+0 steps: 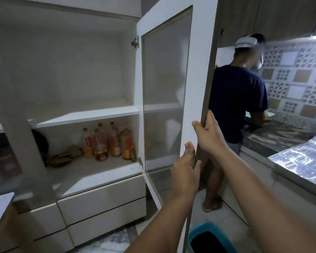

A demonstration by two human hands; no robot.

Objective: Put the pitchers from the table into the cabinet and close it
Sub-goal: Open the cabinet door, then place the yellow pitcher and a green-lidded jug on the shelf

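The white cabinet (84,114) stands with its right glass-panel door (190,88) swung out toward me. My right hand (207,132) grips the door's free edge, thumb on the white frame and fingers wrapped behind. Just below it, my left hand (185,172) rests with its fingers on the same edge. The upper shelf (71,70) holds nothing. On the lower shelf stand several bottles (106,143) of amber liquid. No pitcher is in view.
A person in a dark shirt (237,103) stands right behind the door at the marble counter (281,132). A teal bucket (210,238) sits on the floor by my arms. Drawers (102,203) run under the cabinet. A white table corner (0,205) shows at lower left.
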